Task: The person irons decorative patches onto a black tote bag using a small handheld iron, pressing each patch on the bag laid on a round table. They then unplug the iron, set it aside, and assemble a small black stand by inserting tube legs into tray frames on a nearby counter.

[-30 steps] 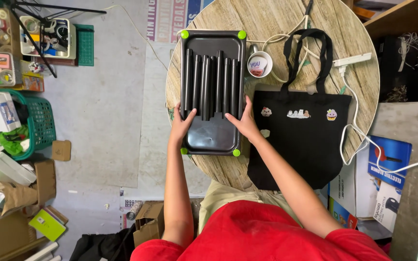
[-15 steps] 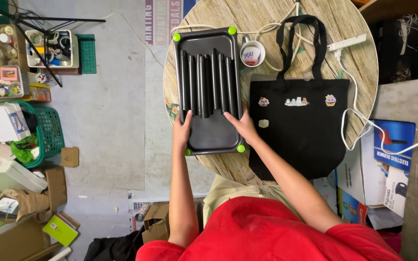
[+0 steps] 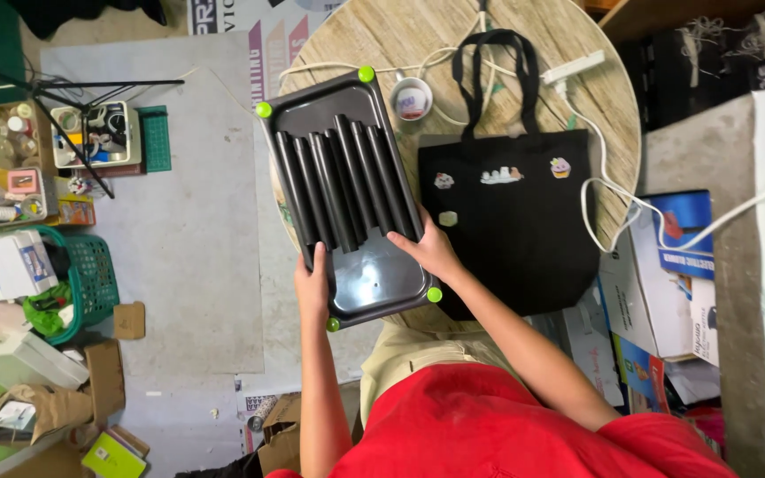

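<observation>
1. Head view, layout. A dark tray (image 3: 347, 204) with green corner knobs lies on a round wooden table (image 3: 453, 35). Its long axis runs from the person away to the far side, tilted leftward at the far end. Its near left corner overhangs the table edge.
2. Head view, contents. Dark tubes (image 3: 338, 186) lie side by side in the tray's far part, parallel to its long axis. The near part is bare.
3. Head view, left hand (image 3: 314, 283). It clasps the tray's near left rim, fingers curled over the edge. It sits just beside the tube ends.
4. Head view, right hand (image 3: 431, 252). It rests on the near right rim, fingers spread flat and reaching toward the rightmost tubes.
5. Head view, surroundings. A black tote bag (image 3: 506, 212) lies just right of the tray. A small white cup (image 3: 412, 97) stands between the tray's far right corner and the bag handles. A white cable (image 3: 595, 190) crosses the table's right side.
</observation>
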